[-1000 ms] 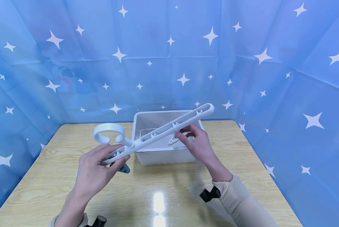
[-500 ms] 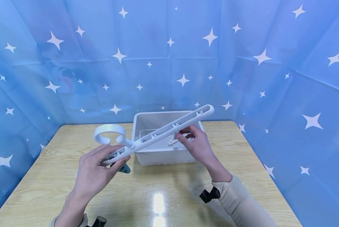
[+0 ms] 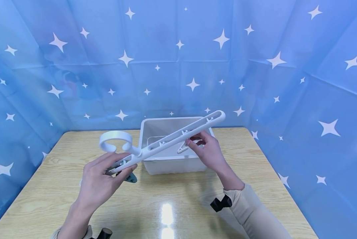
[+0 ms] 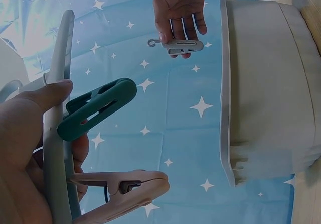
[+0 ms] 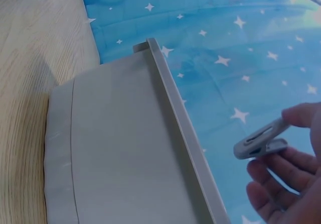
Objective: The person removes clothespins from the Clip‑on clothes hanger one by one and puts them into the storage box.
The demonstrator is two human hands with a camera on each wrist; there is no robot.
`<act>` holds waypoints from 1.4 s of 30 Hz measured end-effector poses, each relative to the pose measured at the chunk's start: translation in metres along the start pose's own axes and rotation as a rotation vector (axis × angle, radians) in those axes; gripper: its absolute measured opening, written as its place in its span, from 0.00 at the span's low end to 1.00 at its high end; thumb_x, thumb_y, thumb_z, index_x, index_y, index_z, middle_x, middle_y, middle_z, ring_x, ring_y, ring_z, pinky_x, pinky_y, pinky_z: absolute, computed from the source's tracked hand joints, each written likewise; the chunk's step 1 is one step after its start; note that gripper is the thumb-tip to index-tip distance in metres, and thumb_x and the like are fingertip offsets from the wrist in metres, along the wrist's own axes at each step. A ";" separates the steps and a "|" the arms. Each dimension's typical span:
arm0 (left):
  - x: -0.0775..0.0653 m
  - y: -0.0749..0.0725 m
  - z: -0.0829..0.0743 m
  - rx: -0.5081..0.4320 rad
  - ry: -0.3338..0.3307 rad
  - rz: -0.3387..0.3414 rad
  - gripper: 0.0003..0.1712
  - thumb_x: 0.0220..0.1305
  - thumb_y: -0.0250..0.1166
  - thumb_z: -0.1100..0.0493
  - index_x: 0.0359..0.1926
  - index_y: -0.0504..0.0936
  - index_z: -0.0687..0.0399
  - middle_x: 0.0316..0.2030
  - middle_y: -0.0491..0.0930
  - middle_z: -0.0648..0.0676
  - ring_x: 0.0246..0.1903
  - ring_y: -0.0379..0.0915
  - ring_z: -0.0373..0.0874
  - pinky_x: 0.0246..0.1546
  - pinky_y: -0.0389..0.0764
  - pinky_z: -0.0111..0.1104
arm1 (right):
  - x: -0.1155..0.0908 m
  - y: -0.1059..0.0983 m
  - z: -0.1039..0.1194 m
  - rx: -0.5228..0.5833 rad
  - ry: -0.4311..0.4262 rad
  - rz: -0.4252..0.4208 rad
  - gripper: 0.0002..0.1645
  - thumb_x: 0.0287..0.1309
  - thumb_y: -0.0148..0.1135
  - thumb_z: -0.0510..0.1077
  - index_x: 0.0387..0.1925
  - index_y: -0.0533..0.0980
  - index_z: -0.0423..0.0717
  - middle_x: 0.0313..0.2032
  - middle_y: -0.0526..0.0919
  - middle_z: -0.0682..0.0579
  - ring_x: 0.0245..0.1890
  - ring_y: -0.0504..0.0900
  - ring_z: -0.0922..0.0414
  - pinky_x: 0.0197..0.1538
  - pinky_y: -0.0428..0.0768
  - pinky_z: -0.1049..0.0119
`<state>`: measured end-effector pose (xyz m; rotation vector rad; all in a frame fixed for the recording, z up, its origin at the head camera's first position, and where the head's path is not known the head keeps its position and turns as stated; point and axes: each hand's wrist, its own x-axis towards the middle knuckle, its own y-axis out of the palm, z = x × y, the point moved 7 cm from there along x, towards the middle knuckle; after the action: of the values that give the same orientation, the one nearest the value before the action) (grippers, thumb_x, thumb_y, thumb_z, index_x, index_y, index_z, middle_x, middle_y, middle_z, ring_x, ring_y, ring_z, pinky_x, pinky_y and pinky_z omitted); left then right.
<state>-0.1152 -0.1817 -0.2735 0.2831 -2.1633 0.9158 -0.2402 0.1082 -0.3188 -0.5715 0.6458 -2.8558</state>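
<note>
My left hand [image 3: 98, 177] grips the left end of a white slotted hanger bar [image 3: 166, 141] with a C-shaped hook [image 3: 115, 135]. The bar slants up to the right over the bin. In the left wrist view, a teal clothespin [image 4: 123, 89] and a pale pinkish clothespin [image 4: 120, 204] hang from the bar near this hand. My right hand [image 3: 208, 152] is just under the bar's right half. It pinches a light grey clothespin [image 5: 246, 149] between thumb and fingers. A small hook [image 4: 152, 42] sticks out at this clothespin's end, apart from the bar in the left wrist view.
A white plastic bin [image 3: 175, 166] stands on the wooden table [image 3: 148, 205] toward the back, below the raised bar. Blue star-patterned curtains [image 3: 166, 89] surround the table at the back and sides.
</note>
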 end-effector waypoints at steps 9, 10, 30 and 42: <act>0.000 0.000 0.000 0.007 -0.003 0.002 0.22 0.43 0.82 0.62 0.43 0.89 0.45 0.32 0.86 0.43 0.25 0.73 0.29 0.26 0.72 0.20 | 0.002 -0.001 -0.006 -0.018 0.013 0.006 0.17 0.65 0.65 0.49 0.53 0.78 0.50 0.47 0.84 0.49 0.51 0.81 0.54 0.53 0.79 0.55; 0.000 0.000 0.000 0.007 -0.005 0.003 0.22 0.43 0.82 0.62 0.43 0.89 0.45 0.32 0.86 0.43 0.25 0.73 0.29 0.26 0.72 0.19 | 0.003 -0.002 -0.007 -0.018 0.015 0.006 0.17 0.65 0.65 0.49 0.53 0.79 0.50 0.47 0.84 0.50 0.51 0.81 0.54 0.53 0.78 0.54; 0.001 0.000 0.000 0.006 -0.002 -0.003 0.23 0.42 0.82 0.62 0.44 0.89 0.47 0.34 0.87 0.46 0.27 0.75 0.30 0.28 0.74 0.19 | 0.007 -0.005 -0.018 -0.082 0.020 0.003 0.16 0.67 0.64 0.50 0.53 0.78 0.51 0.48 0.84 0.50 0.51 0.81 0.53 0.52 0.80 0.54; 0.003 0.000 -0.001 -0.027 0.001 -0.004 0.23 0.43 0.81 0.63 0.45 0.88 0.45 0.33 0.83 0.41 0.28 0.73 0.28 0.29 0.72 0.19 | 0.006 -0.003 -0.023 -0.098 0.039 0.008 0.21 0.67 0.63 0.51 0.58 0.76 0.48 0.53 0.83 0.46 0.55 0.80 0.51 0.52 0.79 0.57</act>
<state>-0.1168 -0.1806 -0.2714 0.2734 -2.1722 0.8834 -0.2551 0.1180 -0.3343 -0.5266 0.7958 -2.8472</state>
